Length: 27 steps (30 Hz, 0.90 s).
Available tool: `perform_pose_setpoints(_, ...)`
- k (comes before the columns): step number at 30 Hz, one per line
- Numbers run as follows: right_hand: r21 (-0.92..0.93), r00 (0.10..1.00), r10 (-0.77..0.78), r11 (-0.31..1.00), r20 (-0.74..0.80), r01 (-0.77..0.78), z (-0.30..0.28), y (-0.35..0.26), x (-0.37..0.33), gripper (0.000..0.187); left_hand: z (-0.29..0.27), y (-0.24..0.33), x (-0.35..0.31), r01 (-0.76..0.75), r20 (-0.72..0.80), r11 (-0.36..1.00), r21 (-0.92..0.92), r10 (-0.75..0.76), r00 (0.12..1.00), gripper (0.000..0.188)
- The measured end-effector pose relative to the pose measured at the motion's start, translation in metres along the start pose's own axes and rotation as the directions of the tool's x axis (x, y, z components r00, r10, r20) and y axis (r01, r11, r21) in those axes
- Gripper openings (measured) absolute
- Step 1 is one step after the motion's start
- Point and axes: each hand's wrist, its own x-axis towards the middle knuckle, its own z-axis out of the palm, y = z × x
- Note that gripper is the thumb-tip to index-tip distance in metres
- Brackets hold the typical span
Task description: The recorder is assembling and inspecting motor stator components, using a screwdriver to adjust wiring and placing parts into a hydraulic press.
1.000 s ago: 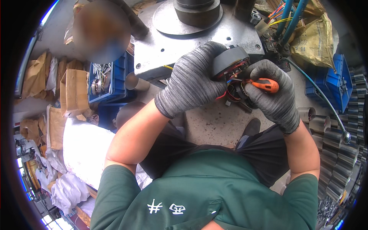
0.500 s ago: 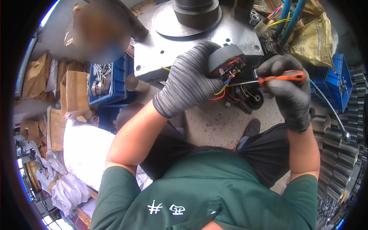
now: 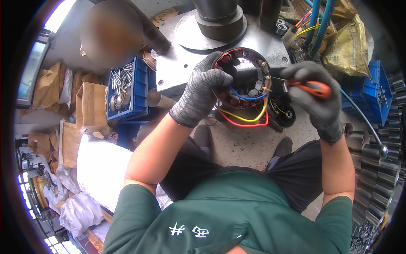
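My left hand point(image 3: 202, 89), in a grey knit glove, grips the left side of a ring-shaped motor stator point(image 3: 219, 95) with copper windings. Its open face is tilted toward me, and blue, yellow and red lead wires point(image 3: 249, 121) loop down from its lower right. My gloved right hand point(image 3: 318, 98), a little blurred, is closed on a screwdriver point(image 3: 314, 89) with an orange and black handle. The thin shaft points left at the stator's right rim; whether the tip touches it I cannot tell. Below and behind the stator lies a dark round motor part point(image 3: 284, 111) with a thin yellow wire.
A metal press table point(image 3: 173, 70) with a thick round column point(image 3: 218, 21) stands ahead. At left are a blue crate point(image 3: 139, 91) of metal rods and a cardboard box point(image 3: 91, 106). Another blue crate point(image 3: 374, 95) and stacked metal cylinders point(image 3: 372, 169) are at right.
The stator has been turned from nearly edge-on to show its open ring and looped wires. My left hand's grip has rotated with it. The screwdriver's handle now slants down to the right.
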Motion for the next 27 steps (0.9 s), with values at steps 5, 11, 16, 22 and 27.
perform_pose_setpoints(5,0.392,0.916,0.048,0.912,-0.398,0.123,-0.024,-0.009,-0.004,0.024,0.008,0.001,0.000,-0.008,-0.002,0.997,-0.073,0.008,1.000,0.067)
perform_pose_setpoints(11,-0.008,0.945,-0.116,0.993,-0.304,0.119,-0.001,0.009,-0.002,0.028,0.013,0.006,-0.004,0.027,-0.012,0.995,-0.095,-0.028,1.000,0.065)
perform_pose_setpoints(16,0.073,0.907,-0.407,0.907,-0.107,0.415,0.007,-0.015,-0.012,0.051,0.019,0.006,0.000,-0.010,-0.015,0.999,0.039,0.010,1.000,0.064)
perform_pose_setpoints(22,0.139,0.971,-0.172,0.971,-0.169,0.196,0.013,-0.027,-0.009,0.037,0.026,0.015,-0.006,-0.020,0.016,0.967,0.253,0.016,1.000,0.069)
perform_pose_setpoints(27,0.207,0.980,-0.081,0.971,-0.184,0.119,0.014,-0.019,-0.004,0.029,0.019,0.005,-0.005,-0.007,0.077,0.973,0.231,-0.012,0.997,0.071)
